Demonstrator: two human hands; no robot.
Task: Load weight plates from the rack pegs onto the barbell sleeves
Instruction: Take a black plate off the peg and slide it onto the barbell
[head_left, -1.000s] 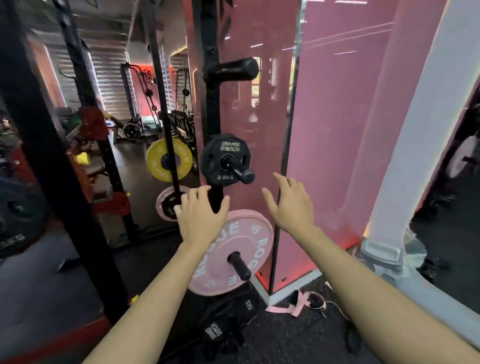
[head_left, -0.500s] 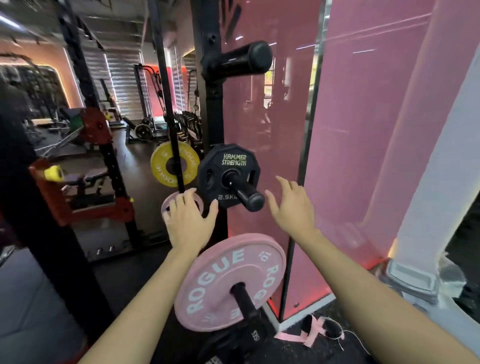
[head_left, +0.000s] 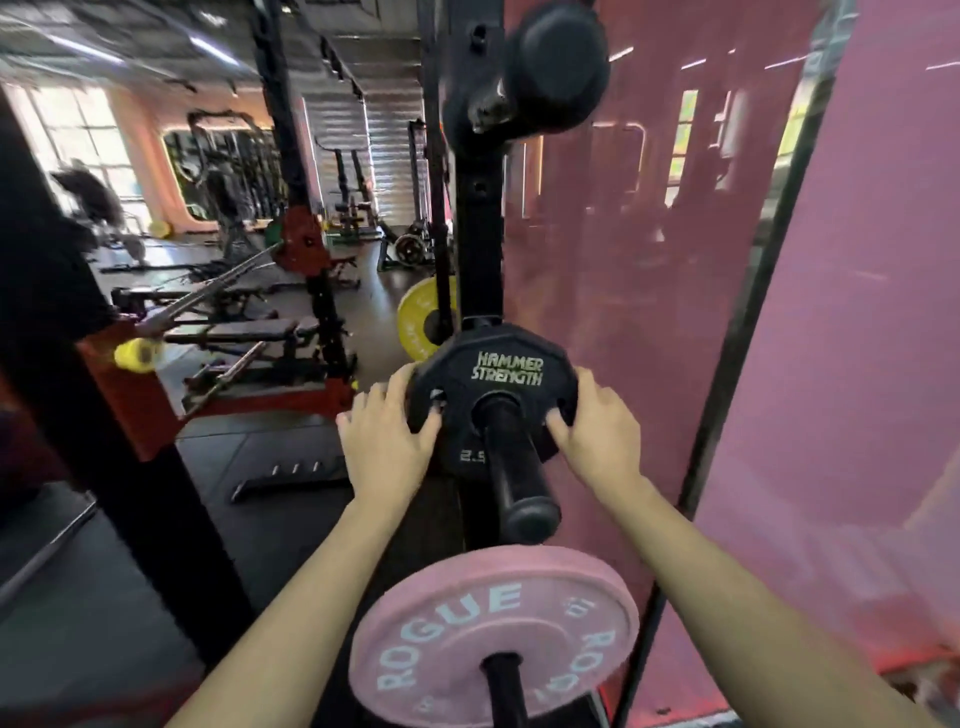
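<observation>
Change: both hands up from open air in front of the rack half a second ago, now set on the small black plate; view closer to the rack.
Left hand (head_left: 387, 441): grips the left edge of the black plate, thumb across the front face with its tip in a grip slot, other fingers curled behind the rim.
Right hand (head_left: 597, 434): grips the right edge of the same plate, thumb on the front face near a slot, fingers wrapped round the rim.
Black plate (head_left: 493, 387): marked "HAMMER STRENGTH", hangs on the middle peg (head_left: 514, 478) against the black rack post (head_left: 478, 249); peg points out toward the camera past the plate.
Pink plate (head_left: 493, 639): marked "ROGUE", on the lowest peg, directly below the black plate, untouched.
Top peg (head_left: 558, 65): bare, above both plates on the same post.
Yellow plate (head_left: 423, 322): behind the post, to the left, partly hidden.
Pink panel (head_left: 649, 312): glossy wall just right of the rack, reflects the room.
Background: benches and red-and-black frames on a dark floor, blurred.
</observation>
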